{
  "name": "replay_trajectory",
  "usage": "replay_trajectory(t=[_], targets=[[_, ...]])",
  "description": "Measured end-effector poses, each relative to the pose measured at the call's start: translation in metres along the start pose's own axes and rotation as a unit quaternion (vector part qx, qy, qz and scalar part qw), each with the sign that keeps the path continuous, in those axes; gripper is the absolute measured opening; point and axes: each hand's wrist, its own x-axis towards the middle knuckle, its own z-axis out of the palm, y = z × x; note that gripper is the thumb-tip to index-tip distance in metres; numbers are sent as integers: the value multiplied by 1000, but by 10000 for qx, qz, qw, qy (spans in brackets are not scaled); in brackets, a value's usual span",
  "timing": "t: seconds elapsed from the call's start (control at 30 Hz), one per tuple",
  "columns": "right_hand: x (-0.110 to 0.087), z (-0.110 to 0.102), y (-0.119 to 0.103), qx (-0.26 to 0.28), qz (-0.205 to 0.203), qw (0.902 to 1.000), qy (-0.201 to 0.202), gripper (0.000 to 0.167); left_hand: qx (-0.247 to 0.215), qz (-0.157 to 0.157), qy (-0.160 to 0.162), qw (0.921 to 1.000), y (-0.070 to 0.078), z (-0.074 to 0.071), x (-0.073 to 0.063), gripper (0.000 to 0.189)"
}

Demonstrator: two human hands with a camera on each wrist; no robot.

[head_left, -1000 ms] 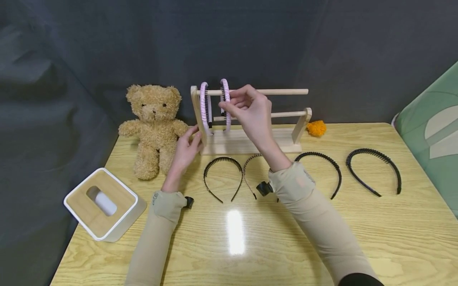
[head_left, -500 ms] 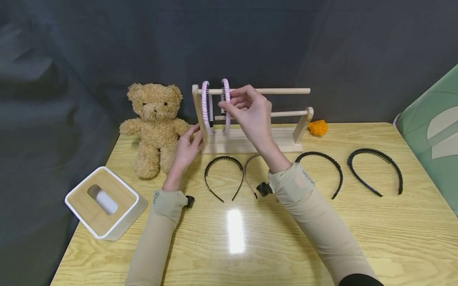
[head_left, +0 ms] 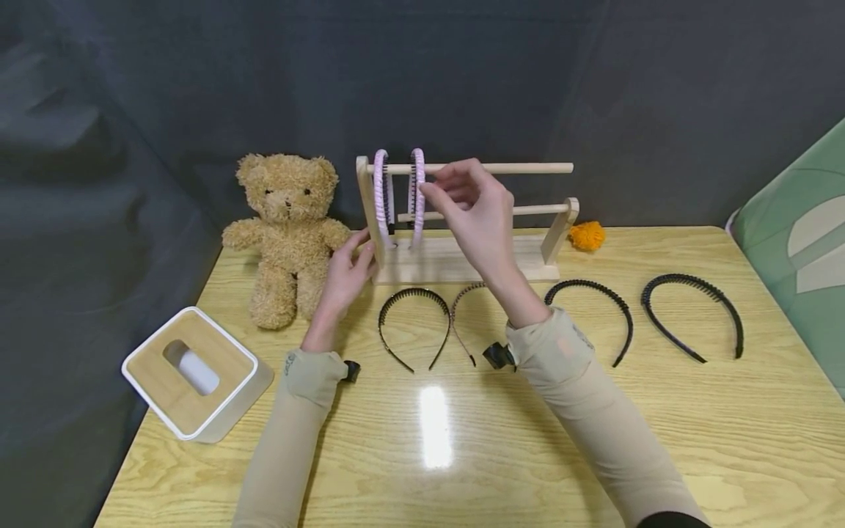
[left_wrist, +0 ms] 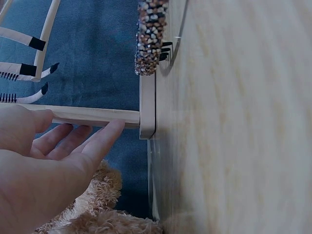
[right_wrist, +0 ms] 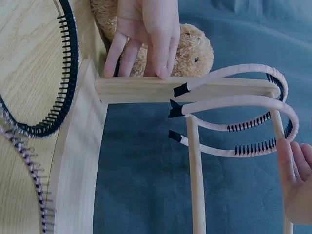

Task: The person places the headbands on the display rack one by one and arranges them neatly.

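Two pink headbands with black comb teeth hang on the upper rod of a wooden rack [head_left: 462, 260]. One pink headband [head_left: 381, 192] is close to the left upright, the other pink headband [head_left: 418, 198] a little to its right. My right hand [head_left: 480, 213] is just right of the second band, thumb and fingers extended at its edge, not around it; in the right wrist view the fingertips [right_wrist: 283, 151] are very near or touching it. My left hand [head_left: 346, 275] rests straight fingers against the rack's left upright [left_wrist: 97, 115].
Several dark headbands lie along the table front of the rack, including a black headband [head_left: 412, 293] and another black one [head_left: 693, 279] far right. A teddy bear [head_left: 287, 227] sits left, a tissue box [head_left: 191, 374] front left, an orange pom-pom [head_left: 586, 236] right.
My right hand has let go of the second pink headband and shifted slightly right; that band now hangs straighter on the rod. The left hand has stayed at the upright.
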Motion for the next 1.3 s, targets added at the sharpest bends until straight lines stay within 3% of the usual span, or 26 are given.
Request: replay_trajectory(t=[0.47,0.73,1.07,1.3], targets=[[-16,-60,-21,-435,-301,9979,-378,18,79,-72,-12,9999,1,0,0,46],[-27,-100,-18,-714,-608,9944,-480,19,4,-70,-13,10000,0,0,0,46],[-37,-147,-6,-994,-361,9933,-464,31,128,-33,-28,9999,1,-1,-1,46],[-47,-177,10,-1424,-118,9894,-261,28,161,-29,-38,9999,1,-1,-1,46]])
